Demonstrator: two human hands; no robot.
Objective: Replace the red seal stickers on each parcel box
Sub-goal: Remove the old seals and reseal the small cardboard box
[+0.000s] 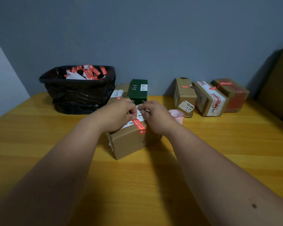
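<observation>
Parcel box (131,141) under my hands, red seal sticker (139,126) between them, left hand (121,114) and right hand (155,115) pinching its white far end, fingertips hidden.

The green box (137,91) at twelve o'clock shows white signs that look like 木子吉. At two o'clock, a label (186,108) on a brown box (184,97) reads 47-3. The red seal sticker (139,126) has white print too small to read.

Bare table (153,185) lies open in front; bin (78,90) and boxes (209,98) crowd the far edge by the wall
</observation>
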